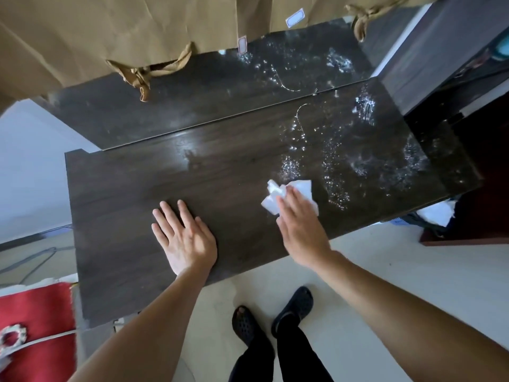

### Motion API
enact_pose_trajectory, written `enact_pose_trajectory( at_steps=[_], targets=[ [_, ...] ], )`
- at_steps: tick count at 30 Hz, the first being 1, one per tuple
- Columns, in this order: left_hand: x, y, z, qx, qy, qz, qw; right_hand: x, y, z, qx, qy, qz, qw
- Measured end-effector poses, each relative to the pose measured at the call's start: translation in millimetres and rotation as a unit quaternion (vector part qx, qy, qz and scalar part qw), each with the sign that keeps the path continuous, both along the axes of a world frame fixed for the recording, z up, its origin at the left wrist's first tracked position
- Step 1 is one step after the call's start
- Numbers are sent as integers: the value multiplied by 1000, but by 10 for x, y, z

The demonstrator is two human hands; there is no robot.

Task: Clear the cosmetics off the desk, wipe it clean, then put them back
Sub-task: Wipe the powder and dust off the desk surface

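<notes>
The dark wood desk (124,194) fills the middle of the head view, and no cosmetics stand on it. My right hand (300,227) presses flat on a crumpled white tissue (292,194) right of the desk's centre. Wet droplets and streaks (338,166) glisten on the desk's right half, just beyond the tissue. My left hand (184,238) lies flat on the desk near its front edge, fingers spread, holding nothing.
A mirror (206,86) stands along the desk's back edge and reflects the wet top. Tan curtains (110,37) with tie-backs hang behind. A red cloth (38,312) lies at lower left. My feet in black sandals (272,315) stand on the pale floor.
</notes>
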State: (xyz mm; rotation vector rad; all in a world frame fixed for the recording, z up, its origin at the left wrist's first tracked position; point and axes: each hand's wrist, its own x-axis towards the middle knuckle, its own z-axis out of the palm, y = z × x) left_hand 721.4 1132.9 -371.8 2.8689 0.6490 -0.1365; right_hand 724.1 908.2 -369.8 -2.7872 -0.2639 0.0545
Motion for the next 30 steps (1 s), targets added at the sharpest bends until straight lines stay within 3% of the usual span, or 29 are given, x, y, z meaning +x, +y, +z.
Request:
enact_pose_trajectory(
  at_steps=[3,5,9,12,16,18,22,25,30],
  targets=[
    [27,-8,22,3,5,-10,1000,-602,142,80,-9,27,134,991],
    [72,-38,43,0,6,-6,1000,-359,-57,140,-9,26,165,986],
    [105,-49,29,3,-3,-13,1000,830,-266,120,-56,18,31,998],
    [86,-25,3,7,-8,-9,1000,946,-55,35,-65,36,-22,997],
    [51,-5,7,10,-6,-12,1000,8,97,118,-68,87,160,981],
    [73,-27,26,9,-6,-7,1000,160,-143,138,-61,76,189,977],
    [112,-36,39,7,-11,-8,1000,1283,-432,148,-101,42,56,992],
    [97,5,17,11,-7,-4,1000,1564,-199,92,-97,90,-28,991],
    [82,-20,24,14,-4,3,1000,786,7,137,-79,81,168,979]
  ],
)
